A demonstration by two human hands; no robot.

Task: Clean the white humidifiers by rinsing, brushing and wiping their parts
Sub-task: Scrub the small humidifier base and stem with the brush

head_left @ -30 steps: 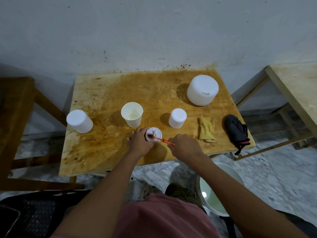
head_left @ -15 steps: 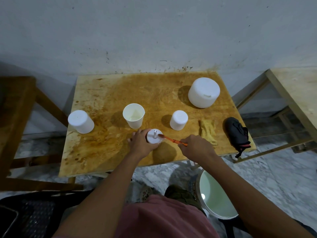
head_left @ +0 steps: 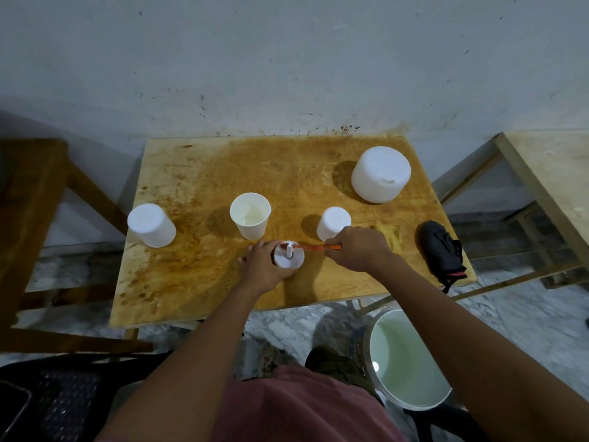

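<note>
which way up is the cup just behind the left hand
Upright. The cup stands on the table with its open mouth up and its inside showing.

Your stained wooden table (head_left: 191, 186) stands against a speckled grey wall (head_left: 287, 59). At 3 o'clock, on its edge, lies a black bundle (head_left: 441, 247), with a second table (head_left: 548, 173) beyond. At 9 o'clock stands a dark wooden frame (head_left: 32, 202), on a marbled floor (head_left: 526, 320).
</note>
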